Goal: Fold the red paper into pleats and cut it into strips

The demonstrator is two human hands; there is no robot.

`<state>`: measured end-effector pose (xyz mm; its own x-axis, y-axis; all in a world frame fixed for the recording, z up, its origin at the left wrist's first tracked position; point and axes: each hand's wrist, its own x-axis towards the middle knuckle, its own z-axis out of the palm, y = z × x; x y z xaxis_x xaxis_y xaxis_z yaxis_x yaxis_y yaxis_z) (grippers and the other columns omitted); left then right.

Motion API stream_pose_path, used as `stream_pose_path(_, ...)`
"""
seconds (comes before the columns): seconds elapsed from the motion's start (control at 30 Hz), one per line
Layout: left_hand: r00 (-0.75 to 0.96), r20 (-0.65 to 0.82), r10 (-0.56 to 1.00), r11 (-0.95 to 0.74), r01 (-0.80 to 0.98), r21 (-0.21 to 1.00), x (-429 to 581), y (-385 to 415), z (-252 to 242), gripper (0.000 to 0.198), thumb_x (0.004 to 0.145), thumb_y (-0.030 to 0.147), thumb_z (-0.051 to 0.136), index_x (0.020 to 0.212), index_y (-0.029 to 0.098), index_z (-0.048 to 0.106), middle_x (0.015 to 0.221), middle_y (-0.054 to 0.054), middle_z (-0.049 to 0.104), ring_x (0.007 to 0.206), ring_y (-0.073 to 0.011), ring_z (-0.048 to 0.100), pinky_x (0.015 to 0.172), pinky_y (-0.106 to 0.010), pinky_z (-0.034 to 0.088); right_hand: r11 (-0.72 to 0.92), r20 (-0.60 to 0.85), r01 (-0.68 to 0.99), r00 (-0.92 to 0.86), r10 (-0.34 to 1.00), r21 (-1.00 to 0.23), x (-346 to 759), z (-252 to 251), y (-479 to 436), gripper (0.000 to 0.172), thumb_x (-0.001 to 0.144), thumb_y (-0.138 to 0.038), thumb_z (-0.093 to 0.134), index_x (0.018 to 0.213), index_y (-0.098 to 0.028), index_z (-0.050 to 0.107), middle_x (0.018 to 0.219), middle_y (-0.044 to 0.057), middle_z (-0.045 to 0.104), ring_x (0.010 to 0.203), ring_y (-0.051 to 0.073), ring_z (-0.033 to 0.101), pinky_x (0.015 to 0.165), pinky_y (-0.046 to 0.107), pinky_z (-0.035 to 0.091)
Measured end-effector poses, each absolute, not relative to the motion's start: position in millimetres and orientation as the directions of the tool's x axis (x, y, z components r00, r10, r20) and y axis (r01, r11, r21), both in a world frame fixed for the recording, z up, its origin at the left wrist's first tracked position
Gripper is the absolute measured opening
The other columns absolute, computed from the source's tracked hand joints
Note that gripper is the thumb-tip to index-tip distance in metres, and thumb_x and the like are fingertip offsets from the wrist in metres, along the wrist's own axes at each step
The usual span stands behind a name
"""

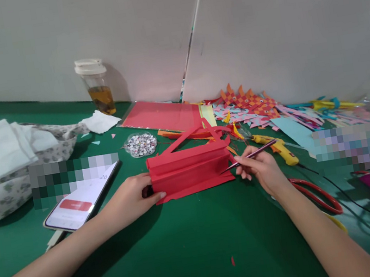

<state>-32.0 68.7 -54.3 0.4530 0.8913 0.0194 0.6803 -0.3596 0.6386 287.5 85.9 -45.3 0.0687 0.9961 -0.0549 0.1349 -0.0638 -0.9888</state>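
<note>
A folded red paper piece [190,172], shaped like a long box with narrow paper strips rising from its top, lies on the green table. At its left end, my left hand [140,193] grips the paper, with the thumb on the lower front edge and the fingers behind. My right hand [258,166] pinches a slim dark pencil [259,150], tilted, its tip at the right part of the red front panel. Whether the tip touches the paper I cannot tell. Behind the red piece lie more red and orange paper strips [184,135].
A phone [82,197] and a patterned cloth bundle [56,149] lie left. Farther back are a lidded cup of tea [100,93] and a bag of googly eyes [140,144]. To the right are a yellow glue gun [283,151], red-handled scissors [321,199], a cable and piled paper strips.
</note>
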Motion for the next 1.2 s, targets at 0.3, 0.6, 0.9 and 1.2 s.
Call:
stream_pose_path(0.3, 0.451, 0.019, 0.893, -0.356, 0.678, 0.644, -33, 69, -56, 0.014, 0.079, 0.029, 0.054, 0.073, 0.018, 0.06, 0.068, 0.001, 0.056, 0.056, -0.0104, 0.047, 0.051, -0.021, 0.033, -0.101, -0.086, 0.171, 0.091, 0.992, -0.98, 290, -48, 90, 0.032, 0.064, -0.036, 0.072, 0.063, -0.019, 0.044, 0.047, 0.0, 0.061, 0.036, 0.009, 0.05, 0.033, 0.017, 0.032)
stream_pose_path(0.6, 0.464, 0.041, 0.885, -0.376, 0.66, 0.651, -32, 69, -55, 0.015, 0.079, 0.029, 0.053, 0.077, 0.018, 0.063, 0.067, 0.0, 0.056, 0.056, -0.0104, 0.046, 0.052, -0.021, 0.036, -0.08, -0.024, 0.207, 0.261, 0.965, -0.975, 309, -45, 97, 0.028, 0.059, -0.029, 0.071, 0.057, -0.019, 0.045, 0.04, 0.0, 0.058, 0.029, 0.009, 0.046, 0.029, 0.017, 0.028)
stream_pose_path(0.9, 0.461, 0.025, 0.887, -0.371, 0.679, 0.633, -32, 69, -54, 0.016, 0.079, 0.03, 0.053, 0.073, 0.018, 0.06, 0.066, 0.001, 0.055, 0.055, -0.0111, 0.047, 0.051, -0.021, 0.033, 0.049, 0.075, 0.099, 0.279, 0.957, -0.994, 302, -43, 90, 0.024, 0.063, -0.025, 0.068, 0.058, -0.02, 0.045, 0.039, -0.003, 0.056, 0.029, 0.008, 0.043, 0.03, 0.017, 0.028)
stream_pose_path(1.2, 0.459, 0.026, 0.888, -0.372, 0.685, 0.626, -32, 69, -52, 0.016, 0.08, 0.029, 0.052, 0.073, 0.017, 0.059, 0.066, 0.0, 0.055, 0.056, -0.0111, 0.047, 0.051, -0.022, 0.033, -0.082, -0.08, 0.127, 0.02, 0.997, -0.989, 281, -48, 87, 0.031, 0.065, -0.035, 0.071, 0.065, -0.019, 0.045, 0.049, 0.0, 0.063, 0.038, 0.01, 0.053, 0.036, 0.018, 0.036)
